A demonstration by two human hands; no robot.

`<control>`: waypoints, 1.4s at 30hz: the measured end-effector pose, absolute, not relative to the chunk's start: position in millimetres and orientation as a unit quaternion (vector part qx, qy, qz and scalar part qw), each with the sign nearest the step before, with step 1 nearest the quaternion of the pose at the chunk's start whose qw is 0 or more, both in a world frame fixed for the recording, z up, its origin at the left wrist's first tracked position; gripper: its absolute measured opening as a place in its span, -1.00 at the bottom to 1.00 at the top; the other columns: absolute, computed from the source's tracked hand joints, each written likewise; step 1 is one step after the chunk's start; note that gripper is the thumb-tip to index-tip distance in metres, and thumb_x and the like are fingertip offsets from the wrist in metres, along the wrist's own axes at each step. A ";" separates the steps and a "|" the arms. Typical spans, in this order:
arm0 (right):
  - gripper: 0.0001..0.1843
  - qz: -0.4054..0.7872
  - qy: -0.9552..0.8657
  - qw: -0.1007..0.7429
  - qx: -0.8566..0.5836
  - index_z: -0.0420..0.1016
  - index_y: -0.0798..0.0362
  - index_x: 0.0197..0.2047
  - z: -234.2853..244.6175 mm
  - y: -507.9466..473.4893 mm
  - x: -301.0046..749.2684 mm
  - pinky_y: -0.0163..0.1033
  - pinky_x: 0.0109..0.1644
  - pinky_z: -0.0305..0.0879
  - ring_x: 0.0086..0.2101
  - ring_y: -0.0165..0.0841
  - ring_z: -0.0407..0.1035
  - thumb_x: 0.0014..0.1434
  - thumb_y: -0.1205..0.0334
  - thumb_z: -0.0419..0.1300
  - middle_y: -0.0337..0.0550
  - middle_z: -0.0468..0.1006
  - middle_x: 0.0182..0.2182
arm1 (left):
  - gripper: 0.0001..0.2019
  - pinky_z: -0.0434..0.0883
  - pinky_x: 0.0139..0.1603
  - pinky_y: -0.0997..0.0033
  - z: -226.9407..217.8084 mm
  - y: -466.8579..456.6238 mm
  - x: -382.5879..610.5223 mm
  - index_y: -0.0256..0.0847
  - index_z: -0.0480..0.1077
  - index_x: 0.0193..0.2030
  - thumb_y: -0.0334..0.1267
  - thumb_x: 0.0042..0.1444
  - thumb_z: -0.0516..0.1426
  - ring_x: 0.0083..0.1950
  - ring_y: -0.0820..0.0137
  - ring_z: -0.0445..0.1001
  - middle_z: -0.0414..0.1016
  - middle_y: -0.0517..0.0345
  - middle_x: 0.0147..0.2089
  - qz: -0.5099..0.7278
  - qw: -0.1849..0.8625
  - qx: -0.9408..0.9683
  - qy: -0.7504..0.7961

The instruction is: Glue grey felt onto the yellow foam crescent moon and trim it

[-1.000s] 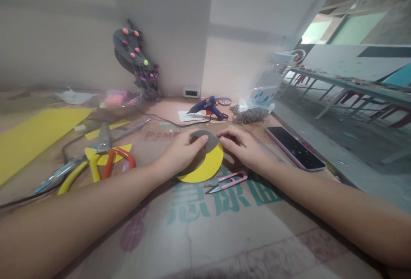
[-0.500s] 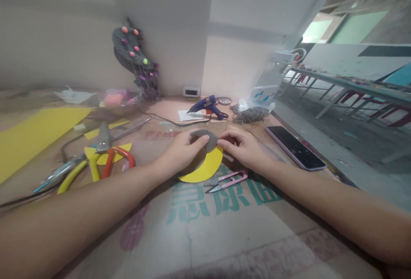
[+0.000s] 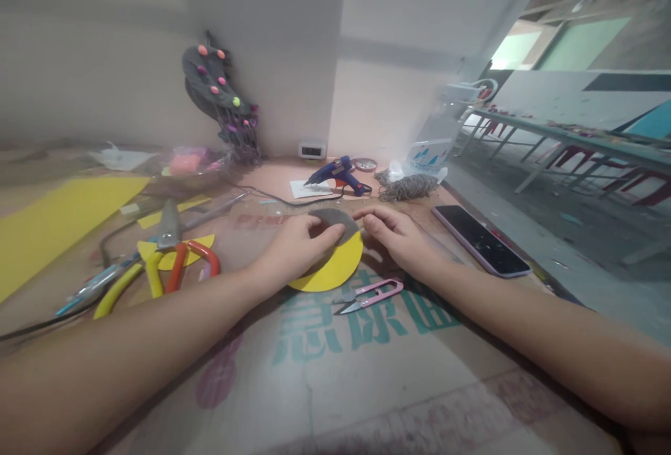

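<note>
The person's 2 forearms are bare along all the length that shows, and the left hand (image 3: pixel 296 249) and right hand (image 3: pixel 395 238) are bare too, fingers slender.

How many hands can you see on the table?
2. The left hand rests on the grey fuzzy semicircle over the yellow round disc; the right hand sits at the semicircle's right edge. None look hidden.

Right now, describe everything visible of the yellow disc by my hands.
The yellow disc is a flat, round cut-out, perhaps foam or card, lying on the printed cardboard. A grey patch covers its far edge; the left hand hides its left part and presses the patch. The right hand rests beside its right edge. Pink snips lie in front.
</note>
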State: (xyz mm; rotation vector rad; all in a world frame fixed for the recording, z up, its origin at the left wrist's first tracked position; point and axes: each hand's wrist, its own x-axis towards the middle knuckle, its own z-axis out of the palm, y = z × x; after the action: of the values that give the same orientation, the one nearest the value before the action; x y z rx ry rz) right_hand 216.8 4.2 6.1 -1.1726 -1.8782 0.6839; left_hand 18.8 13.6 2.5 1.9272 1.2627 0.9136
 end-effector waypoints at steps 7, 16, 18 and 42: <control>-0.68 0.276 -0.673 0.509 -0.460 0.40 0.01 0.00 -0.1 11.5 220.5 -0.33 -0.44 0.21 -0.50 -0.48 0.24 0.29 0.03 0.06 -0.22 0.40 -0.29 | -0.60 0.19 -0.49 0.46 6.7 12.0 19.7 -0.28 0.47 -0.44 0.06 0.11 0.10 -0.49 0.42 0.34 0.50 0.18 -0.48 0.340 0.325 0.726 0.501; -0.82 0.172 -0.714 0.481 -0.480 0.41 0.07 -0.38 4.1 7.3 218.9 -0.33 -0.39 0.15 -0.49 -0.46 0.22 0.24 0.19 0.14 -0.30 0.36 -0.51 | -0.62 0.20 -0.47 0.46 5.1 13.4 19.5 -0.27 0.46 -0.44 0.04 0.10 0.11 -0.45 0.40 0.35 0.48 0.18 -0.48 0.356 0.316 0.727 0.496; -0.83 0.155 -0.726 0.478 -0.470 0.41 0.07 -0.39 4.1 6.6 218.3 -0.32 -0.34 0.19 -0.44 -0.44 0.28 0.24 0.23 0.13 -0.28 0.40 -0.49 | -0.61 0.19 -0.47 0.46 3.4 15.2 19.3 -0.27 0.44 -0.46 0.06 0.10 0.10 -0.47 0.41 0.33 0.46 0.19 -0.50 0.359 0.314 0.726 0.495; -0.86 0.155 -0.808 0.408 -0.395 0.44 0.08 -0.37 -0.4 10.3 216.1 -0.21 -0.12 0.24 -0.25 -0.34 0.36 0.23 0.28 0.14 -0.15 0.44 -0.34 | -0.59 0.10 -0.51 0.46 -0.8 14.2 21.2 -0.22 0.28 -0.53 0.09 0.10 0.05 -0.50 0.44 0.23 0.27 0.25 -0.55 0.301 0.346 0.747 0.481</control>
State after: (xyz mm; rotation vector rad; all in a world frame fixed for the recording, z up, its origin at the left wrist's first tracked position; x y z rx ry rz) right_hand 216.1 10.3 -0.4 -0.9967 -2.0380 0.3906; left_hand 21.2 14.2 -0.8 1.9385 1.2479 0.7819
